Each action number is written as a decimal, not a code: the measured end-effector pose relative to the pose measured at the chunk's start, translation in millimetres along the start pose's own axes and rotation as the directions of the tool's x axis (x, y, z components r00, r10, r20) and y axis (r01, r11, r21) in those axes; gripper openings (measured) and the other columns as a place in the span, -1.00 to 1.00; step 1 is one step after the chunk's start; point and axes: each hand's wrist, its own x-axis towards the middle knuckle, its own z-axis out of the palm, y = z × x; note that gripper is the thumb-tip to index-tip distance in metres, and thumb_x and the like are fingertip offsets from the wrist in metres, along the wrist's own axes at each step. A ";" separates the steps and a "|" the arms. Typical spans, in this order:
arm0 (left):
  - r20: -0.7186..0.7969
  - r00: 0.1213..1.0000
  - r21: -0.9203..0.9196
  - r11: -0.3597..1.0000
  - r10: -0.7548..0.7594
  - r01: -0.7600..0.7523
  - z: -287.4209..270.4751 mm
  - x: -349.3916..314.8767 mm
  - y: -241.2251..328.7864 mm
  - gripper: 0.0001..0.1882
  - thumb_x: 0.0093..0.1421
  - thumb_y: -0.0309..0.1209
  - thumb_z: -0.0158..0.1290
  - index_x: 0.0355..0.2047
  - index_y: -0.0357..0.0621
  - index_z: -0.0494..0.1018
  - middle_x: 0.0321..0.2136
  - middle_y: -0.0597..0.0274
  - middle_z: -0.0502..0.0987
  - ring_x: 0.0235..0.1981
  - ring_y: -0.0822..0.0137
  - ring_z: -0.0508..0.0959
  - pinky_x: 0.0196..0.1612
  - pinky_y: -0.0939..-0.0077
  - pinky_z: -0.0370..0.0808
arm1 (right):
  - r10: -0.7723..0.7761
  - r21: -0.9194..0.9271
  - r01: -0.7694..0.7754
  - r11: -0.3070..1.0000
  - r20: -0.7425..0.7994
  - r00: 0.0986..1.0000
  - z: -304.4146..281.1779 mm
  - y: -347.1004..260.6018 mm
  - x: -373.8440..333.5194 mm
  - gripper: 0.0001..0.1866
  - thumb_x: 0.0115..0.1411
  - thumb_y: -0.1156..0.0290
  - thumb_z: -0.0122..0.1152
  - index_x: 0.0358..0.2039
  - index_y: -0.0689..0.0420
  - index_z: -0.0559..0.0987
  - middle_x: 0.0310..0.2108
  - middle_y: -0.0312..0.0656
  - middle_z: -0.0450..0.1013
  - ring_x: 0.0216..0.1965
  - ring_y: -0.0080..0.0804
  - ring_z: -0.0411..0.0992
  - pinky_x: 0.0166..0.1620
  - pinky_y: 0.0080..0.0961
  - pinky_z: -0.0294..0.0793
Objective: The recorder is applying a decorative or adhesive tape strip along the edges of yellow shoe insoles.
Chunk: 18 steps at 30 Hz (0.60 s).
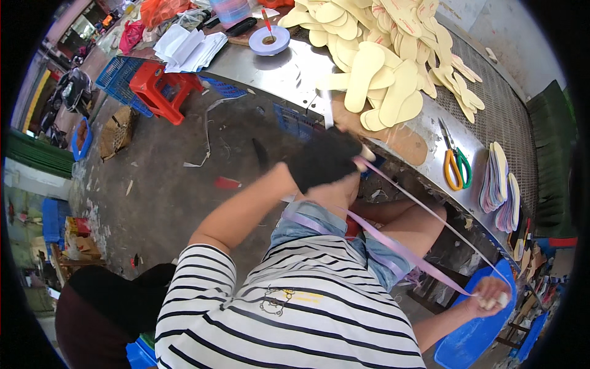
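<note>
My left hand (pixel 324 161), in a black glove with bare fingertips, is closed on a long pale purple strip (pixel 405 194) beside the table edge. From there the strip runs taut to my right hand (pixel 491 295), bare and closed round it at the lower right, above a blue plastic bin (pixel 473 332). A second length of it slants back from the right hand to my lap, across the denim shorts. A short white band, blurred, stands above the left glove. On the metal table (pixel 295 77) close by lies a heap of cream insoles (pixel 399 92).
Orange-and-green-handled scissors (pixel 455 163) lie right of a brown insole-shaped board (pixel 399 141). Farther right stand stacks of purple-edged insoles (pixel 495 181). A tape roll (pixel 269 40) and white papers (pixel 187 49) are at the far left of the table, near a red stool (pixel 161 92) and blue crates (pixel 117 80).
</note>
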 end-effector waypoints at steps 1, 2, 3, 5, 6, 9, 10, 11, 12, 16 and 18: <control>0.035 0.998 -0.043 0.998 -0.049 0.051 1.6 -18.3 -29.6 -0.80 0.00 -0.35 0.12 -0.33 -0.06 0.51 -0.45 0.15 0.54 -0.42 0.18 0.55 -0.31 0.41 0.45 | 0.003 0.004 -0.003 1.000 0.002 1.000 -5.6 -10.3 -6.3 -0.74 0.16 0.31 0.06 -0.62 0.09 0.33 -0.67 -0.27 0.24 -0.68 -0.60 0.18 -0.57 -0.68 0.20; 0.198 0.935 -0.244 0.909 -0.293 0.336 -17.2 -21.5 -28.7 -0.82 0.00 -0.38 0.11 -0.35 -0.11 0.50 -0.47 0.18 0.55 -0.44 0.29 0.55 -0.28 0.47 0.44 | -0.154 -0.093 0.138 0.986 -0.189 0.970 -14.9 -24.0 -20.3 -0.75 0.19 0.37 0.01 -0.61 0.14 0.33 -0.69 -0.27 0.20 -0.71 -0.59 0.12 -0.60 -0.66 0.16; 0.350 0.878 -0.498 0.729 -0.327 0.470 -33.1 -30.8 -29.2 -0.83 -0.02 -0.42 0.10 -0.37 -0.15 0.49 -0.49 0.23 0.54 -0.44 0.42 0.52 -0.29 0.51 0.43 | -0.315 -0.209 0.253 0.944 -0.354 0.881 -23.7 -33.2 -30.2 -0.76 0.21 0.44 -0.04 -0.60 0.18 0.33 -0.70 -0.28 0.16 -0.73 -0.58 0.06 -0.63 -0.65 0.11; 0.591 0.756 -0.402 0.709 -0.281 0.579 -61.3 -33.5 -18.9 -0.88 0.00 -0.48 0.11 -0.41 -0.20 0.48 -0.48 0.26 0.53 -0.44 0.48 0.50 -0.31 0.55 0.42 | -0.339 -0.266 0.235 0.935 -0.480 0.809 -48.8 -34.1 -44.0 -0.75 0.24 0.47 -0.09 -0.59 0.22 0.31 -0.70 -0.28 0.15 -0.74 -0.59 0.04 -0.63 -0.64 0.08; 0.653 0.714 -0.414 0.670 -0.252 0.616 -70.5 -38.3 -15.5 -0.90 0.01 -0.50 0.11 -0.42 -0.22 0.48 -0.47 0.25 0.53 -0.44 0.49 0.49 -0.32 0.56 0.42 | -0.340 -0.261 0.234 0.937 -0.511 0.790 -66.5 -42.8 -52.2 -0.76 0.25 0.47 -0.10 -0.58 0.21 0.31 -0.70 -0.30 0.13 -0.74 -0.59 0.01 -0.63 -0.64 0.07; 0.630 0.752 -0.560 0.558 -0.193 0.612 -89.5 -61.2 -30.5 -0.85 0.00 -0.46 0.17 -0.41 -0.21 0.48 -0.49 0.30 0.49 -0.42 0.48 0.46 -0.33 0.52 0.41 | -0.102 -0.192 -0.006 0.981 -0.547 0.831 -132.0 -65.0 -74.8 -0.83 0.20 0.47 -0.06 -0.55 0.14 0.34 -0.70 -0.38 0.11 -0.72 -0.64 0.03 -0.61 -0.68 0.08; 0.641 0.748 -0.568 0.549 -0.173 0.613 -90.9 -57.7 -29.9 -0.85 0.00 -0.46 0.17 -0.41 -0.21 0.48 -0.49 0.30 0.49 -0.42 0.48 0.46 -0.33 0.52 0.41 | -0.191 -0.424 -0.234 0.875 -0.746 0.638 -124.0 -33.2 -57.9 -0.84 0.17 0.41 0.00 -0.53 0.16 0.39 -0.69 -0.34 0.20 -0.70 -0.63 0.12 -0.58 -0.68 0.13; 0.664 0.661 -0.469 0.494 -0.349 0.732 -93.4 -51.3 -23.7 -0.84 0.02 -0.45 0.16 -0.39 -0.22 0.48 -0.48 0.30 0.49 -0.41 0.47 0.47 -0.32 0.51 0.42 | -0.348 -0.527 -0.493 0.692 -0.842 0.413 -116.2 -1.7 -47.2 -0.82 0.14 0.35 0.07 -0.51 0.18 0.45 -0.68 -0.29 0.29 -0.68 -0.62 0.20 -0.56 -0.69 0.18; 0.665 0.555 -0.379 0.414 -0.500 0.828 -92.4 -44.8 -23.0 -0.83 0.03 -0.44 0.15 -0.37 -0.22 0.47 -0.48 0.29 0.50 -0.41 0.46 0.47 -0.31 0.49 0.42 | -0.039 -0.408 -0.895 0.178 -0.912 0.408 -160.5 -32.0 -81.5 -0.77 0.10 0.27 0.12 -0.48 0.20 0.48 -0.66 -0.25 0.34 -0.63 -0.58 0.28 -0.54 -0.65 0.23; 0.488 0.861 -0.366 0.862 -0.143 0.351 -29.7 -1.2 -29.5 -0.83 0.06 -0.41 0.07 -0.33 -0.19 0.46 -0.41 0.15 0.52 -0.37 0.24 0.52 -0.26 0.41 0.43 | -0.202 -0.167 -0.665 -0.728 -0.875 0.441 -173.9 -21.0 -88.2 -0.60 0.02 0.09 0.22 -0.49 0.26 0.53 -0.67 -0.20 0.40 -0.55 -0.50 0.38 -0.50 -0.55 0.31; 0.544 0.838 -0.381 0.901 0.038 0.206 6.3 39.1 -16.2 -0.82 0.04 -0.36 0.05 -0.34 -0.14 0.46 -0.42 0.10 0.51 -0.36 0.11 0.51 -0.25 0.36 0.43 | 0.087 -0.675 -0.658 -0.335 -0.717 0.691 -85.4 52.4 9.3 -0.71 0.11 0.29 0.17 -0.30 0.28 0.54 -0.45 -0.21 0.50 -0.38 -0.49 0.41 -0.27 -0.55 0.36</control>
